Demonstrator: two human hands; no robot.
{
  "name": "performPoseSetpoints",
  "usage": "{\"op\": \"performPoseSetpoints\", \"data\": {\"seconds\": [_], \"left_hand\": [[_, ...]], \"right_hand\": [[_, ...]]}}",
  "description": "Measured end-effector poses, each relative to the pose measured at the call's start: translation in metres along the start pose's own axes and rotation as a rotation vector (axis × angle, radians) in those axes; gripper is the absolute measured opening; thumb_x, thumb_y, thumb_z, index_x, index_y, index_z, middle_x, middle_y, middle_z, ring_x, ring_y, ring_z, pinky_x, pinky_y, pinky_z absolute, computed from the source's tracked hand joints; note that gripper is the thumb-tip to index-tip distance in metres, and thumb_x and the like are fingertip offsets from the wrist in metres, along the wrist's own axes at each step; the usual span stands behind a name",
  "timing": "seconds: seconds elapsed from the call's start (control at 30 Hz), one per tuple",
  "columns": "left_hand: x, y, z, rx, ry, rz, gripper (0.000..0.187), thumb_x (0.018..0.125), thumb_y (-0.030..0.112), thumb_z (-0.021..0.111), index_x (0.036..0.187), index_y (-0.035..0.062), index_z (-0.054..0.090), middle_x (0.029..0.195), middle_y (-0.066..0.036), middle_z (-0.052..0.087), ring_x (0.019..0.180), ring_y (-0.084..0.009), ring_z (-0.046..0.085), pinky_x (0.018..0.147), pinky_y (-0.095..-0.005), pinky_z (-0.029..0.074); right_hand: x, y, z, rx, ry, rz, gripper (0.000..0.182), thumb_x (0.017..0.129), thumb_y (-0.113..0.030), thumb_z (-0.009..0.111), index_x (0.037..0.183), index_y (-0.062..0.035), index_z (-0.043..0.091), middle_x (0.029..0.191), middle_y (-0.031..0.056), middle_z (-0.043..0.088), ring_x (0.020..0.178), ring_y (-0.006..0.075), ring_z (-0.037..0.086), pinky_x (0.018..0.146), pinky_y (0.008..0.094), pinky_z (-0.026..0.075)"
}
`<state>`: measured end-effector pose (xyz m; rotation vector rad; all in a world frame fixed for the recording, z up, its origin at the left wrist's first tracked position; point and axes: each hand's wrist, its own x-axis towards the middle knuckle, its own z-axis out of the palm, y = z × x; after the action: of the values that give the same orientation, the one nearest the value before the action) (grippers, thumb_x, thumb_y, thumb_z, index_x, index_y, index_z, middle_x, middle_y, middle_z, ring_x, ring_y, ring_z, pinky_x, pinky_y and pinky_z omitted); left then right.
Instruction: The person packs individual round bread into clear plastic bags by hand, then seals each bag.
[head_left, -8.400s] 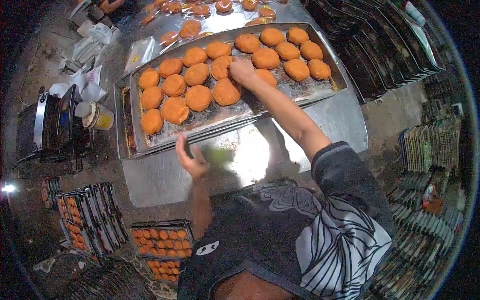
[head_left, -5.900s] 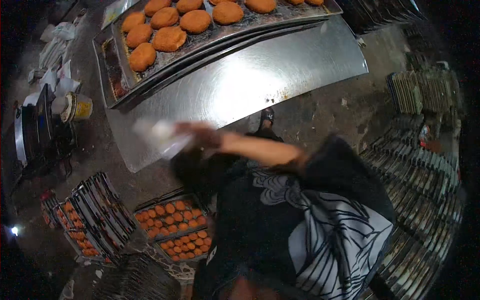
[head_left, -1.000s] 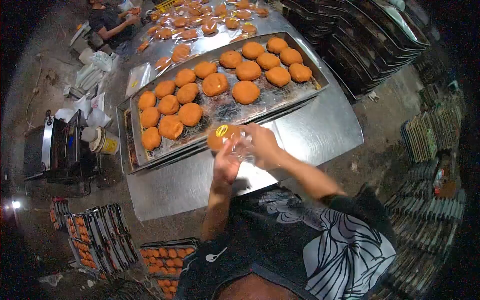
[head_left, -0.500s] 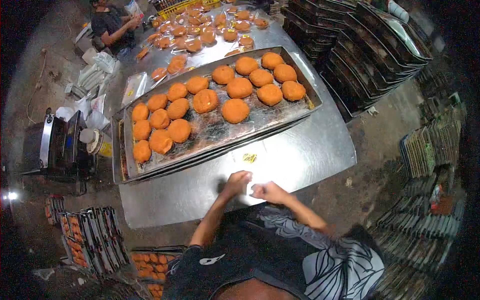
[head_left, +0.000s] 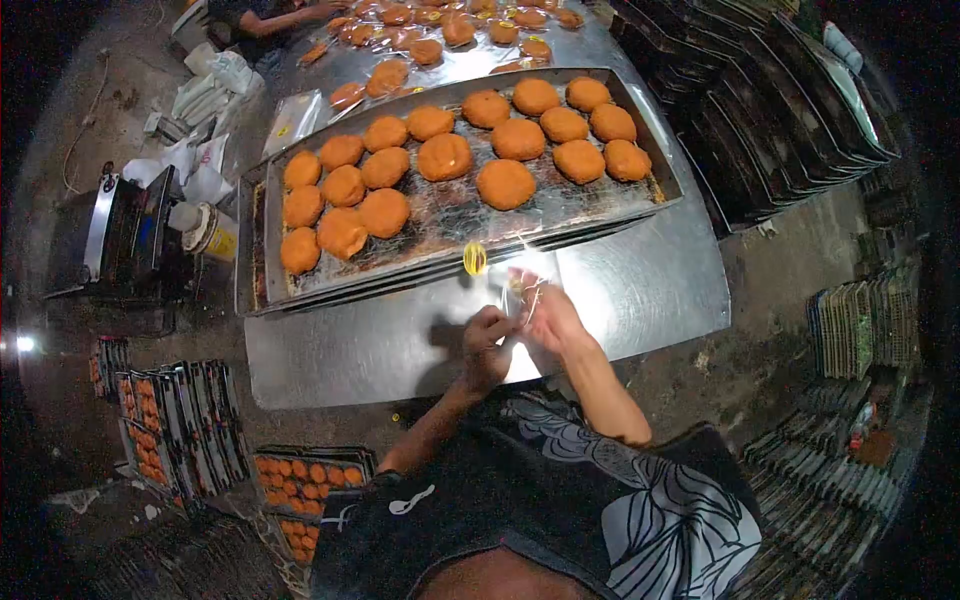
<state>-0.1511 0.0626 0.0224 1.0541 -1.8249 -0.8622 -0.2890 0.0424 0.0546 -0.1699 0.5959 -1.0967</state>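
Note:
A clear plastic bag with a yellow printed label is held over the metal table, just in front of the tray. My left hand is closed, pinching the bag's near edge. Higher and to the right, my right hand has its fingers curled at the bag, and bright creases of plastic show across them. Glare hides the bag's exact outline. Beyond both hands, round orange-brown buns sit in rows on a baking tray, which rests on other stacked trays.
Bagged buns cover the table's far end, where another person's arm reaches in. Dark trays are stacked at the right. Racked trays of buns stand low at the left. The metal table has its near edge at my waist.
My right hand has risen and turned at the bag, while my left stays low and closed. The labelled bag has lifted off the table. My view has shifted; the other person's arm has moved over the table.

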Motion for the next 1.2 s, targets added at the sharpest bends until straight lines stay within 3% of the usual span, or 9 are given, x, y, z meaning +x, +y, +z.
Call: {"op": "performPoseSetpoints", "data": {"seconds": [0.1, 0.17, 0.2, 0.43, 0.53, 0.63, 0.77, 1.03, 1.2], "left_hand": [[0.027, 0.002, -0.033, -0.442, 0.482, 0.016, 0.037, 0.079, 0.027, 0.055, 0.113, 0.0122, 0.049, 0.095, -0.01, 0.051, 0.08, -0.0218, 0.052, 0.071, -0.0335, 0.044], [0.013, -0.123, -0.004, -1.858, 1.233, -0.006, 0.056, 0.082, 0.029, 0.051, 0.125, 0.0048, 0.024, 0.115, -0.015, 0.044, 0.088, -0.0243, 0.055, 0.072, -0.03, 0.049], [0.031, 0.014, -0.095, -1.195, 0.806, -0.761, 0.04, 0.088, 0.036, 0.041, 0.116, 0.0084, 0.038, 0.103, -0.01, 0.045, 0.094, -0.023, 0.048, 0.086, -0.0397, 0.041], [0.003, -0.079, -0.211, -1.116, 1.044, -0.415, 0.05, 0.086, 0.03, 0.044, 0.128, 0.0121, 0.022, 0.12, -0.01, 0.036, 0.115, -0.025, 0.034, 0.094, -0.0448, 0.034], [0.014, -0.066, -0.236, -1.347, 1.195, -0.372, 0.031, 0.084, 0.024, 0.048, 0.107, 0.0059, 0.038, 0.104, -0.01, 0.042, 0.104, -0.0266, 0.043, 0.094, -0.0533, 0.032], [0.01, -0.094, -0.252, -1.432, 1.133, -0.257, 0.06, 0.083, 0.024, 0.047, 0.13, 0.0105, 0.014, 0.125, -0.009, 0.029, 0.116, -0.0277, 0.034, 0.092, -0.0549, 0.032], [0.004, -0.151, -0.211, -1.356, 0.581, -0.381, 0.056, 0.084, 0.025, 0.04, 0.131, 0.0085, 0.013, 0.124, -0.014, 0.034, 0.108, -0.0301, 0.043, 0.093, -0.0483, 0.036], [0.063, -0.003, -0.117, -1.282, 0.56, -0.798, 0.05, 0.082, 0.036, 0.032, 0.118, 0.0009, 0.038, 0.113, -0.014, 0.047, 0.101, -0.0258, 0.048, 0.085, -0.0371, 0.04], [0.049, -0.013, -0.07, -0.66, 0.163, -0.094, 0.037, 0.08, 0.019, 0.048, 0.112, 0.0005, 0.043, 0.102, -0.01, 0.052, 0.09, -0.0194, 0.053, 0.076, -0.0294, 0.045]], "right_hand": [[0.024, 0.025, 0.073, 0.093, -0.324, -0.208, 0.058, 0.084, -0.045, 0.041, 0.128, -0.0077, 0.032, 0.116, 0.0103, 0.048, 0.102, 0.0186, 0.047, 0.08, 0.0319, 0.042], [0.046, 0.074, 0.083, 0.208, -0.247, 0.055, 0.061, 0.085, -0.049, 0.035, 0.13, -0.0094, 0.026, 0.123, 0.0124, 0.041, 0.1, 0.0265, 0.05, 0.081, 0.0347, 0.044], [0.056, 0.092, 0.081, 0.005, -0.277, 0.133, 0.057, 0.085, -0.043, 0.037, 0.13, -0.0091, 0.025, 0.123, 0.0132, 0.042, 0.101, 0.0275, 0.05, 0.082, 0.0349, 0.043], [0.229, 0.104, 0.096, -2.373, 0.509, -0.885, 0.055, 0.073, -0.028, 0.059, 0.116, -0.0002, 0.039, 0.11, 0.0262, 0.044, 0.091, 0.0419, 0.048, 0.075, 0.0438, 0.042], [0.233, 0.074, 0.115, -2.098, 0.115, -0.2, 0.056, 0.067, -0.029, 0.062, 0.113, -0.0015, 0.045, 0.115, 0.0244, 0.042, 0.094, 0.0394, 0.049, 0.076, 0.0458, 0.041], [0.147, 0.092, 0.116, -1.835, 0.069, -1.155, 0.058, 0.065, -0.021, 0.066, 0.116, -0.0047, 0.045, 0.108, 0.0176, 0.049, 0.095, 0.0358, 0.046, 0.082, 0.041, 0.039], [0.1, 0.093, 0.144, -1.998, -0.312, -1.354, 0.072, 0.055, -0.02, 0.071, 0.121, -0.007, 0.042, 0.109, 0.0154, 0.051, 0.088, 0.0294, 0.05, 0.076, 0.0362, 0.042], [0.061, 0.068, 0.117, -1.617, 0.172, -1.122, 0.075, 0.061, -0.023, 0.07, 0.123, -0.0003, 0.035, 0.099, 0.0151, 0.057, 0.082, 0.0277, 0.055, 0.07, 0.033, 0.045], [0.054, 0.03, 0.067, -1.505, 0.389, -0.835, 0.043, 0.071, -0.023, 0.064, 0.108, -0.005, 0.051, 0.083, 0.0149, 0.06, 0.078, 0.026, 0.059, 0.065, 0.0359, 0.047]]}}
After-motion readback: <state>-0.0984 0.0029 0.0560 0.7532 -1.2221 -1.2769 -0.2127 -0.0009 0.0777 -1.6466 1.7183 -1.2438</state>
